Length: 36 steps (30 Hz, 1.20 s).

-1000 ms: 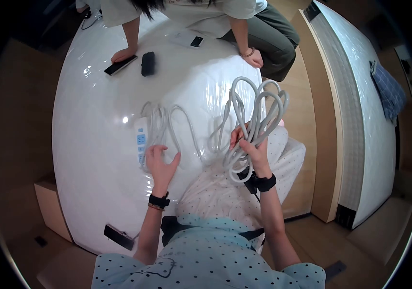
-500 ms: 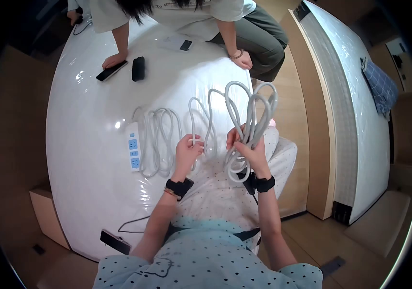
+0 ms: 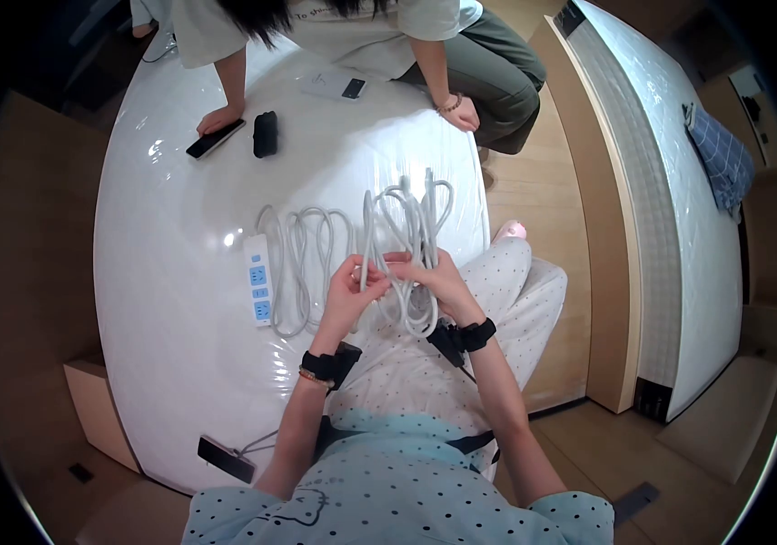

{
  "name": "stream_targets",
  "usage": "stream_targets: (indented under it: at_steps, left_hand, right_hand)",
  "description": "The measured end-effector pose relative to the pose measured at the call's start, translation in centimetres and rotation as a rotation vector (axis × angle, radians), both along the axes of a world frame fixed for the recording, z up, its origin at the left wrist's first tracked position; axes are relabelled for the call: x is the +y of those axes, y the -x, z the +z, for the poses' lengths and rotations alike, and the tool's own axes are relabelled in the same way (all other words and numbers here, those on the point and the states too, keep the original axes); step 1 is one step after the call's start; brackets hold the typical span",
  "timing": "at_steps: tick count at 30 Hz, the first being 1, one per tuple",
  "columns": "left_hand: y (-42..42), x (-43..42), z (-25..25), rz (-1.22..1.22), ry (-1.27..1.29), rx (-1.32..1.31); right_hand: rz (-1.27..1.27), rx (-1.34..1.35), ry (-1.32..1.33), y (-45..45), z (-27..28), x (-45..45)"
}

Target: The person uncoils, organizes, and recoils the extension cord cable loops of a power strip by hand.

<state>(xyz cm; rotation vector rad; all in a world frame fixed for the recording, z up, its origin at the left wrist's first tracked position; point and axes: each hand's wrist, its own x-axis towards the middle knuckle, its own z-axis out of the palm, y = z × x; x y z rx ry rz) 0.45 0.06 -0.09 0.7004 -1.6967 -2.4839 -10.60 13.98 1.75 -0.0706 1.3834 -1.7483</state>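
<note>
A looped bundle of grey-white cable stands up from my right hand, whose fingers are wrapped round its lower part. Close beside it, my left hand pinches a strand of the same cable. Both hands are over my lap, at the edge of the plastic-covered mattress. To the left, more cable lies in loose loops on the mattress, next to a white power strip with blue sockets.
Across the mattress a person leans on both hands, one on a black phone. Near it lies a black case. Another phone is at the lower left. A second wrapped mattress stands on the right.
My left hand has moved right from the loose loops and taken hold of a strand. My right hand has brought the bundle left, towards my left hand.
</note>
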Motion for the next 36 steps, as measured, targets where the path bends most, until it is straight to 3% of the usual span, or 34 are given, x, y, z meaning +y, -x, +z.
stream_targets:
  at_steps: [4,11,17,26,29,32,36]
  left_hand:
    - [-0.4,-0.1,-0.7,-0.020,0.198,0.026]
    - [-0.6,-0.2,-1.0,-0.103,0.247,0.006]
    - [-0.6,-0.5,0.9,-0.067,0.048,-0.026]
    - [-1.3,-1.9,-1.8,0.019,0.256,-0.112]
    - [-1.2,-1.0,-0.4,0.109,-0.242,-0.128]
    - [-1.5,-1.2,-1.0,0.053,-0.366,-0.051]
    - [-0.9,0.0,0.3,-0.083,-0.006,0.019]
  right_hand:
    - [0.060,0.057,-0.017,-0.2,-0.5,0.2]
    - [0.239,0.077,-0.089,-0.1,-0.2,0.3]
    - [0.102,-0.041,-0.060,-0.9,-1.2,0.2]
    - [-0.096,0.094,-0.096,-1.9,-2.8,0.1]
    - [-0.120,0.031,0.091,-1.7,-2.3,0.4]
    - [-0.106,-0.025,0.189,-1.4,-2.0,0.7]
    - [-0.045,0.216,0.008,-1.4,-2.3,0.6]
